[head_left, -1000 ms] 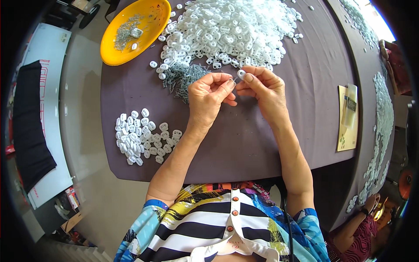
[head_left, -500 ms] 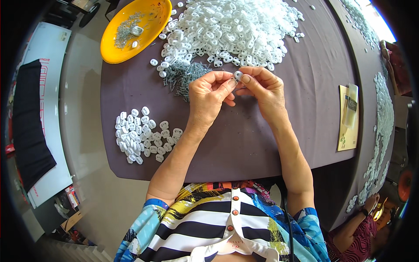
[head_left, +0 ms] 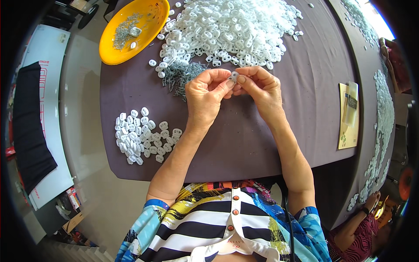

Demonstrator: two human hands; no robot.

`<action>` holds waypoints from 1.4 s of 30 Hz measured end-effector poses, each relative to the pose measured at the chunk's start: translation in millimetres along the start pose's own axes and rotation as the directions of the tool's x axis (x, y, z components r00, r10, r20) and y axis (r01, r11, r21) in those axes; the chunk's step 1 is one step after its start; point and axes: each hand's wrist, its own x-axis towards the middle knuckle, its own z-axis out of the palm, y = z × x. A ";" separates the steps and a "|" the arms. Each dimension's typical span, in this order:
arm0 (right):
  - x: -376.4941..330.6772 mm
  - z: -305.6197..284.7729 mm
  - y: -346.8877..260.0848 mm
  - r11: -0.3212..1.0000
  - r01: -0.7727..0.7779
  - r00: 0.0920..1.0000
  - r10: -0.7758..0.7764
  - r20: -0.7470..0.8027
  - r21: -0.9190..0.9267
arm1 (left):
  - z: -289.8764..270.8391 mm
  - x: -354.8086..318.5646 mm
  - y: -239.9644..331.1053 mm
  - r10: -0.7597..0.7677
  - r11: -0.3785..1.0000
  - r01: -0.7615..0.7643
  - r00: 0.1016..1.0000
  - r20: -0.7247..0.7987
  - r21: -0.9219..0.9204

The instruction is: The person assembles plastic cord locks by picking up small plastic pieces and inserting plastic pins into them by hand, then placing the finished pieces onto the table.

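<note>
Close in front of the white heap, my left hand [head_left: 204,98] and my right hand [head_left: 265,94] meet, fingertips pinched on one small white oval plastic piece with holes [head_left: 235,76]. Its lower part is covered by the thumbs, so I cannot see whether anything else is held there. Just beyond my left hand lies a tangle of small grey metal parts [head_left: 178,77], like screws or springs. Behind it spreads a large heap of white oval pieces [head_left: 231,30]. A smaller group of white pieces [head_left: 136,137] lies left of my left forearm.
At the far left of the dark-covered table [head_left: 244,148] sits a yellow plate [head_left: 107,53] holding small metal bits. A tan envelope-like sheet with a clear packet [head_left: 348,139] lies at right. Beyond it, another person's arm [head_left: 354,225] reaches toward more white pieces [head_left: 379,139].
Both hands have drawn slightly left, still together at the white piece. The piece is turned a little between the fingertips. The heaps look the same.
</note>
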 end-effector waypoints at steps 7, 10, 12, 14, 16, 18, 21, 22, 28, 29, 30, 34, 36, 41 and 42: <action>0.8 3.5 3.4 1.000 -0.011 0.999 0.010 0.038 0.014 | 0.2 0.0 -1.0 0.034 0.999 -0.035 0.999 -0.027 -0.037; -0.3 8.9 3.6 0.998 0.053 0.998 -0.054 0.023 0.038 | 2.8 -2.0 3.3 -0.024 0.999 0.022 0.998 -0.053 -0.041; 0.0 6.0 5.9 0.997 0.064 0.997 -0.066 0.044 0.032 | 3.7 -2.1 3.7 -0.080 0.995 0.076 0.994 -0.073 -0.061; -0.1 4.9 5.5 0.997 0.075 0.995 -0.077 0.066 0.028 | 1.4 -1.0 -1.1 -0.094 0.994 0.091 0.994 -0.053 -0.055; -1.8 6.2 3.2 0.994 0.064 0.997 -0.060 0.057 -0.085 | 1.0 -1.5 -2.0 -0.083 0.996 0.082 0.995 -0.061 -0.018; -2.9 5.6 2.4 0.977 0.115 0.993 -0.107 0.057 -0.178 | 3.1 -2.5 -2.1 -0.075 0.997 0.076 0.995 -0.066 0.015; -3.2 3.2 3.0 0.942 0.151 0.988 -0.141 0.056 -0.299 | 5.9 -4.1 -1.4 -0.001 1.000 0.001 1.000 -0.031 0.025; -3.3 2.6 3.3 0.934 0.138 0.990 -0.128 0.052 -0.329 | 6.1 -4.3 -2.3 0.013 1.000 -0.012 1.000 -0.020 0.025; -4.2 2.4 -6.6 0.982 0.023 0.998 -0.011 0.066 -0.187 | 2.7 -2.0 4.8 -0.050 0.998 0.049 0.999 0.021 0.031; -4.5 2.5 -8.4 0.982 0.022 0.998 -0.009 0.068 -0.186 | 0.6 -0.9 7.5 -0.120 0.992 0.119 0.992 0.039 0.032; -5.0 1.9 -9.8 0.974 0.010 0.996 0.011 0.089 -0.227 | -0.9 0.6 8.4 -0.121 0.992 0.119 0.992 0.037 0.033; -3.8 2.5 -6.0 0.990 0.007 0.995 0.007 0.099 -0.140 | -1.6 2.5 7.9 -0.141 0.989 0.145 0.986 0.086 -0.040; -4.1 7.1 -5.5 0.994 -0.016 0.998 0.022 0.062 -0.105 | -1.6 2.0 5.4 -0.115 0.991 0.120 0.990 0.077 -0.061; -5.6 12.4 2.6 0.998 0.055 0.997 -0.054 0.051 -0.020 | -2.3 2.5 0.9 -0.088 0.980 0.083 0.996 -0.019 -0.183; -5.2 12.0 3.8 0.996 0.068 0.996 -0.065 0.056 -0.054 | -1.9 2.4 1.6 -0.088 0.979 0.083 0.996 -0.020 -0.184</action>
